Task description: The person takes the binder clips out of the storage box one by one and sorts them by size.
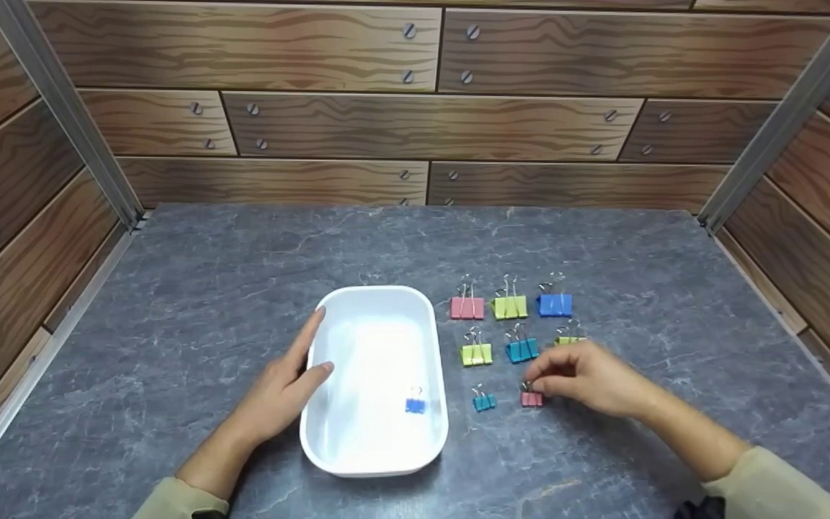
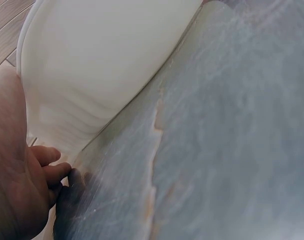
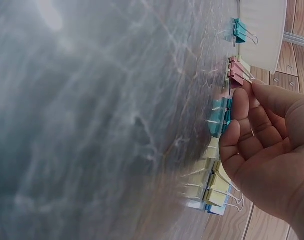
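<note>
My right hand [image 1: 588, 378] pinches the wire handles of a small pink binder clip [image 1: 532, 399] with thumb and index finger. In the right wrist view that pink clip [image 3: 236, 72] stands on the table at the fingertips. A small teal binder clip [image 1: 484, 402] stands to its left. My left hand [image 1: 279, 393] holds the left side of a white plastic tub [image 1: 374, 467], thumb over the rim and other fingers along the outer wall [image 2: 91, 75]. Inside the tub lies a small blue binder clip [image 1: 415, 406], near the right wall.
Behind stand a large pink clip [image 1: 467, 308], a lime clip [image 1: 510, 308] and a blue clip [image 1: 555, 305]. Nearer are a yellow clip [image 1: 476, 355], a teal clip [image 1: 522, 350] and another yellow clip [image 1: 570, 339], partly hidden by my right hand. Wood-patterned walls [image 1: 328, 126] surround the grey table [image 1: 242, 245].
</note>
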Motion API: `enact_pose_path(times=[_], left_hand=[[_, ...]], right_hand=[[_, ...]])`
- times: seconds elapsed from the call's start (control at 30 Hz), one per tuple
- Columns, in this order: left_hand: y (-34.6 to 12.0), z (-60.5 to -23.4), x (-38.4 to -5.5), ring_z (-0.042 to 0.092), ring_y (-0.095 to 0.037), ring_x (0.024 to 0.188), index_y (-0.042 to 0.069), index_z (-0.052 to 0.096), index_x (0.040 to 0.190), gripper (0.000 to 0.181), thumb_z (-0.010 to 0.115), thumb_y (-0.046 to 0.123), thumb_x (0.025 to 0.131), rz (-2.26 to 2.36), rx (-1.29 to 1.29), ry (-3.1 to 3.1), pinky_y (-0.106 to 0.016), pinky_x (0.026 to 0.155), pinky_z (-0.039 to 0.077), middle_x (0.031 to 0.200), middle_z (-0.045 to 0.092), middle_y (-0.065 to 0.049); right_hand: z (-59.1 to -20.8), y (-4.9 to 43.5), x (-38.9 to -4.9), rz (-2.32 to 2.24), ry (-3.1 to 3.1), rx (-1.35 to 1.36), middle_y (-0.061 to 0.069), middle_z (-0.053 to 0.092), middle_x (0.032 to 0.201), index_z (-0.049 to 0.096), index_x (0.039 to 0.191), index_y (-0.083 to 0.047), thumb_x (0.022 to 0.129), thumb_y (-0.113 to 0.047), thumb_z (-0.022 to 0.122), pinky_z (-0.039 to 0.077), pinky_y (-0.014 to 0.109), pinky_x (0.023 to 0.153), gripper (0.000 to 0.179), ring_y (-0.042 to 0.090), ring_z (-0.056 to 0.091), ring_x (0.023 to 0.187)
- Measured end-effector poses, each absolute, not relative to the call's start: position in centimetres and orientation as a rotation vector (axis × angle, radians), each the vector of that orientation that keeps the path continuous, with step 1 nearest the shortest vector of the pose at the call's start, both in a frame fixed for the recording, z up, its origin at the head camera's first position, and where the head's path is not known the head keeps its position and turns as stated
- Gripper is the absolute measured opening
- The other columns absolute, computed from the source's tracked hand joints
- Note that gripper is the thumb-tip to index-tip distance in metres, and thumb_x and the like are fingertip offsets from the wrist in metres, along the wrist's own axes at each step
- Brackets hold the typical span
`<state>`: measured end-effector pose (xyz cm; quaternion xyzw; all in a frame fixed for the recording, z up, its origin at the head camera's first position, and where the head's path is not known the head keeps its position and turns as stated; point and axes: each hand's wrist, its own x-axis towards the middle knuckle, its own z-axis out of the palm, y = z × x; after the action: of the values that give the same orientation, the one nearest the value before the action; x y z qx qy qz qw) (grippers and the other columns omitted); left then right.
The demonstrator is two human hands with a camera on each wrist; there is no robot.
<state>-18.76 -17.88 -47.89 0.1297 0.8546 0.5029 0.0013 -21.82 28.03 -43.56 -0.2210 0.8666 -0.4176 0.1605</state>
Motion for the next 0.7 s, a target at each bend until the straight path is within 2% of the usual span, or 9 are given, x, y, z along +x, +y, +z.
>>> enact_pose_path(times=[0.23, 0.5, 0.7], left_hand=[[-17.9, -47.9, -18.8, 0.046, -0.028, 0.146, 0.036, 0.021, 0.171, 0.074, 0.058, 0.027, 0.108, 1.602, 0.423, 2.675, -0.047, 0.108, 0.049, 0.168, 0.037, -0.008], [-17.8, -47.9, -18.8, 0.050, -0.029, 0.143, 0.036, 0.020, 0.171, 0.074, 0.057, 0.026, 0.109, 1.599, 0.408, 2.666, -0.046, 0.103, 0.053, 0.168, 0.038, -0.008], [-17.8, -47.9, -18.8, 0.048, -0.028, 0.145, 0.035, 0.021, 0.171, 0.074, 0.058, 0.026, 0.108, 1.594, 0.406, 2.677, -0.048, 0.107, 0.050, 0.168, 0.038, -0.008]], right_hand=[[-43.5, 28.2, -21.9, -1.203, 2.458, -0.600, 0.007, 0.077, 0.106, 0.080, 0.112, -0.008, 0.096, -0.012, 0.077, 0.057, 0.025, 0.072, 0.016, 0.014, 0.068, 0.085], [-42.4, 29.1, -22.2, -1.171, 2.538, -0.660, 0.004, 0.078, 0.106, 0.080, 0.111, -0.007, 0.097, -0.015, 0.078, 0.058, 0.025, 0.078, 0.017, 0.014, 0.070, 0.090], [-40.6, 29.3, -22.4, -1.218, 2.568, -0.687, 0.008, 0.078, 0.107, 0.078, 0.115, -0.004, 0.097, -0.014, 0.077, 0.059, 0.026, 0.083, 0.020, 0.015, 0.071, 0.094]])
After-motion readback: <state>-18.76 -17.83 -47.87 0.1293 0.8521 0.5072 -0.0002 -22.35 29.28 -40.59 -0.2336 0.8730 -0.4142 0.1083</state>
